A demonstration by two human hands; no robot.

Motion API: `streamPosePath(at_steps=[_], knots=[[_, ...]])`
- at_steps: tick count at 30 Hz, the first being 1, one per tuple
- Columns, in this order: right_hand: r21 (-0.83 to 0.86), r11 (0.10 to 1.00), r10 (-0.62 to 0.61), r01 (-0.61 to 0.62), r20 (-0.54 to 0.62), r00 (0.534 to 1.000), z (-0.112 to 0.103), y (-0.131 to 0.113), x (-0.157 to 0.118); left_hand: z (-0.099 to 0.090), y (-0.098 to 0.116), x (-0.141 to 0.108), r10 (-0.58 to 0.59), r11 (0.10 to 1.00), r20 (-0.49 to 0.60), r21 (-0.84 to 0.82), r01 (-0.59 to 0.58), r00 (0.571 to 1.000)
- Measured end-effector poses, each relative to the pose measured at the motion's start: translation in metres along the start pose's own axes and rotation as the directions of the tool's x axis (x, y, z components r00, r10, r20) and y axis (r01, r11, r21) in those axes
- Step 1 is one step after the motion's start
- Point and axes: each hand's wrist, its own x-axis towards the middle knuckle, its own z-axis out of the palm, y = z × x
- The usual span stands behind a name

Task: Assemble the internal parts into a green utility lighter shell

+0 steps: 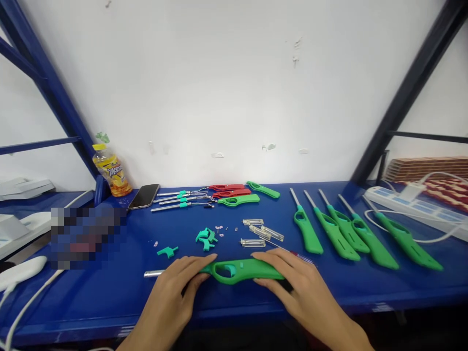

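Observation:
A green long-neck gas lighter (243, 269) lies crosswise near the front of the blue table, its metal tube pointing left and a teal trigger showing in the handle's opening. My left hand (179, 287) grips it where the tube meets the handle, fingers on top and thumb below. The handle's right end is pinched between the thumb and fingers of my right hand (298, 278). Just beyond are loose teal triggers (206, 238), with a single teal trigger (167, 251) further left. Several clear fuel tanks (252, 242) and a thin screwdriver (302, 257) lie behind my right hand.
Several green lighters (309, 231) lie on the right beside a white power strip (420, 209). Red handle shells (228, 193) and metal tubes with wires (171, 205) lie at the back. A phone (144, 196) and a drink bottle (112, 170) are at the back left.

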Motion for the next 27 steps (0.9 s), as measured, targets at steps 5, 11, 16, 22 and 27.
streamPosePath(at_steps=[5,11,16,22,27], knots=[[-0.02,0.999,-0.037,0.037,0.018,0.999,-0.001,-0.002,0.0,-0.003,0.007,0.0,0.052,0.997,0.052,0.05,-0.055,0.997],[-0.042,0.991,-0.125,0.126,0.012,0.992,0.001,-0.006,-0.001,-0.004,0.016,0.001,0.114,0.99,0.093,0.07,-0.121,0.989],[-0.01,0.997,-0.077,0.077,0.047,0.996,-0.002,-0.008,-0.001,-0.004,0.014,0.001,0.15,0.988,0.054,0.033,-0.152,0.987],[0.037,0.999,-0.024,0.021,0.069,0.997,-0.004,-0.009,0.0,-0.002,0.012,-0.001,0.111,0.991,0.001,0.076,-0.111,0.994],[0.077,0.991,-0.108,0.107,0.011,0.994,-0.004,-0.006,-0.002,-0.003,0.015,-0.002,0.09,0.993,0.032,0.071,-0.092,0.995]])
